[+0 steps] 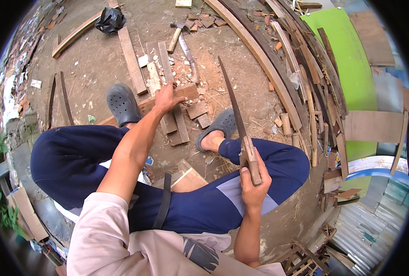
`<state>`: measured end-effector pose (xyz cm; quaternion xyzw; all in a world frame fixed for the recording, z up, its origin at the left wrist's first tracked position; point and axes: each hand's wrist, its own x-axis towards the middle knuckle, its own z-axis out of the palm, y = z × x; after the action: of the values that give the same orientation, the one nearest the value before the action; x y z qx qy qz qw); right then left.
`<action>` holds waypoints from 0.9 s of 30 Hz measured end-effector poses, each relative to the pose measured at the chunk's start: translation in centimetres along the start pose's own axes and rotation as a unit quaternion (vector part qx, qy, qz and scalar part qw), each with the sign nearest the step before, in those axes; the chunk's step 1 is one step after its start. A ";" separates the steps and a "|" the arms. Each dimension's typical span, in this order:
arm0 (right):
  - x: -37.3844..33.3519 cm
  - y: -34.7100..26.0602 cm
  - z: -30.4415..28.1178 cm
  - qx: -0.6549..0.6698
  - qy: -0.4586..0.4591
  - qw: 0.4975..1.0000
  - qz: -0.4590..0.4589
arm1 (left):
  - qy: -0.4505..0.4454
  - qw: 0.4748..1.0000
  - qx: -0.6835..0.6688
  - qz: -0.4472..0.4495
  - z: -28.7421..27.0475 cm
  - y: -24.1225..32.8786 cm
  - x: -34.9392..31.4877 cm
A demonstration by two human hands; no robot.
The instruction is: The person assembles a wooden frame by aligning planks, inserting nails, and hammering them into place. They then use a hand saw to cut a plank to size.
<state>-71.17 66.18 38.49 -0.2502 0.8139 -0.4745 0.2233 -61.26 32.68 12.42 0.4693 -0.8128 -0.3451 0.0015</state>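
My right hand (pixel 255 186) is closed round the wooden handle of a handsaw (pixel 235 106). Its long, dark, narrow blade points away from me and up, apart from the wood. My left hand (pixel 166 97) presses down on a thin wooden strip (pixel 166 62) where it crosses a thicker wooden plank (pixel 190 91). The left thumb stretches out to the right along the plank, and the palm hides part of the crossing. That plank lies crosswise on the ground between my grey clogs (pixel 122 103). The strip's near end shows below it, beside another short board (pixel 168 123).
A hammer (pixel 173 39) and a curved tool with a pale blade (pixel 186 53) lie beyond the plank. A black plastic bag (pixel 110 20) sits at the far left. Long timbers (pixel 259 60) and a green panel (pixel 347 60) stand along the right. Wood offcuts (pixel 197 109) are scattered near my feet.
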 end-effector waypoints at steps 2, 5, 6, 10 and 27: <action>0.3 -0.1 0.1 -0.010 0.007 1.000 -0.007 | 0.008 1.000 0.008 0.011 -0.4 0.7 -0.5; 0.7 -0.9 0.5 0.012 0.013 0.999 0.044 | 0.014 1.000 0.014 0.008 -0.6 1.7 -1.0; 0.8 -0.6 0.5 0.013 0.012 0.999 0.046 | 0.013 1.000 0.018 0.007 -0.5 1.9 -1.3; 1.1 -1.0 0.9 0.010 0.001 0.999 0.042 | 0.022 0.999 0.027 0.005 -0.7 1.8 -1.6; 1.7 -1.5 2.0 -0.057 -0.016 0.997 -0.041 | 0.100 0.988 0.056 0.101 3.2 1.0 -5.0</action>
<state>-71.00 63.18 38.71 -0.3034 0.8248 -0.4323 0.2020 -60.24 38.60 12.11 0.4164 -0.8698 -0.2483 0.0915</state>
